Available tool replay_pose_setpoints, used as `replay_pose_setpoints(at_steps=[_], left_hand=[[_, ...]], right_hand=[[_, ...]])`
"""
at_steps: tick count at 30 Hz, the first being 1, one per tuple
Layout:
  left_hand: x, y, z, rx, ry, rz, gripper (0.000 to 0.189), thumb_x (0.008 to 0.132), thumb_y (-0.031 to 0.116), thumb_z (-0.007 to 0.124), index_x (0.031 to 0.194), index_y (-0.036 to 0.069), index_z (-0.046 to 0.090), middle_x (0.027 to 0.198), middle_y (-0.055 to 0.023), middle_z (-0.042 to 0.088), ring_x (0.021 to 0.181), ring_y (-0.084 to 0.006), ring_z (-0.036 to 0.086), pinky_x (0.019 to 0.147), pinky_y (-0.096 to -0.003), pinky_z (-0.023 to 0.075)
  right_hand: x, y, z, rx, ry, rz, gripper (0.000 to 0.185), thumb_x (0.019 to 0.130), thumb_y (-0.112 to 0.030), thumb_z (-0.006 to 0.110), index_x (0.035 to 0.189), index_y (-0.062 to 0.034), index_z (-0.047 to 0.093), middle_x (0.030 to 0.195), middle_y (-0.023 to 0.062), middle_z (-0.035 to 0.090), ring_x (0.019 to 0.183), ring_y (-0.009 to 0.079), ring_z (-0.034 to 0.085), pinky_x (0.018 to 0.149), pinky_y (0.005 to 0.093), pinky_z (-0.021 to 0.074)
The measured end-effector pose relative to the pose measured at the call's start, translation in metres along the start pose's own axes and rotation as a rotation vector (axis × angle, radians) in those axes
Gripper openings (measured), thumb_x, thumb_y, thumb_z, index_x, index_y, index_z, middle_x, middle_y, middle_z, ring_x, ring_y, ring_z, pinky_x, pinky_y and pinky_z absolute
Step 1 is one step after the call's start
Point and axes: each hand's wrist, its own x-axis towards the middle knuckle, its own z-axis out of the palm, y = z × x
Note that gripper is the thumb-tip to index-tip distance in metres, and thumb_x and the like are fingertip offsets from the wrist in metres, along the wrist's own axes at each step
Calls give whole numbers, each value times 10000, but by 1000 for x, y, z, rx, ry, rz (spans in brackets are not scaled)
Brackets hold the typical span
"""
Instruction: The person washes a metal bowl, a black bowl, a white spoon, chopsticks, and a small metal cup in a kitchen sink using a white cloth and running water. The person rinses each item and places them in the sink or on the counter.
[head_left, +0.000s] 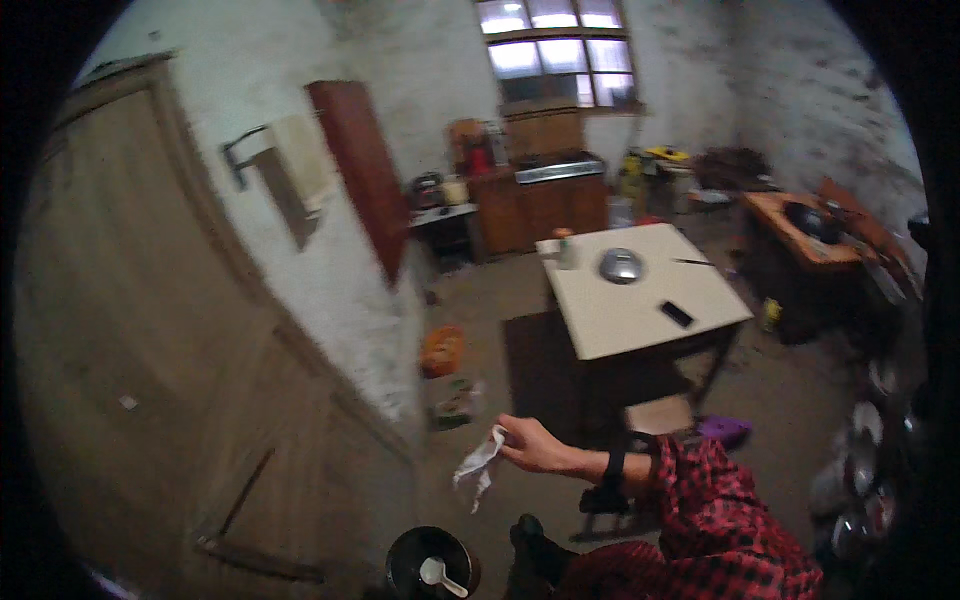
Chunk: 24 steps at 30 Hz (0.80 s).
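Observation:
My right hand (534, 445) reaches in from the lower right, out of a red and black checked sleeve (739, 517). Its fingertips pinch a limp white scrap (481, 459), which could be tissue or thin plastic. The scrap hangs down over the floor. Around the wrist sits a black band (615, 466). Below the hand, at the bottom edge, stands a dark round bucket or pot (420, 541) with a white scoop (433, 571) in it. A dark shoe (529, 526) shows beside it. My left hand is out of view.
A pale-topped table (600, 322) bears a round metal lidded dish (622, 265), a black phone (677, 313) and a bottle (564, 251). A wooden door (150, 262) fills the left. An orange bag or basket (443, 350) lies by the wall. Metal pots (862, 465) stand at right.

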Motion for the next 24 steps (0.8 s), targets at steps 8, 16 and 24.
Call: replay_pose_setpoints(at_steps=[8,16,24], left_hand=[[12,-99,130,301,-414,-326,335,780,41,529,1040,38,319,929,-166,452,502,-271,583,495,-400,577],[-88,-192,399,567,-683,-378,262,805,15,507,994,24,325,835,-125,460,636,-316,614,506,-432,564],[-175,-292,584,523,-1041,-359,182,820,45,511,897,64,347,764,-71,472,518,-207,547,492,-393,558]], right_hand=[[-318,120,-159,181,804,868,391,876,-360,502,725,-17,611,640,-35,537,562,67,464,488,265,378],[-572,140,-274,15,1356,912,351,895,-340,518,819,-12,618,714,7,566,626,102,504,582,272,429],[-659,134,-356,299,1644,796,335,921,-283,504,927,28,626,785,0,592,669,73,504,609,243,423]])
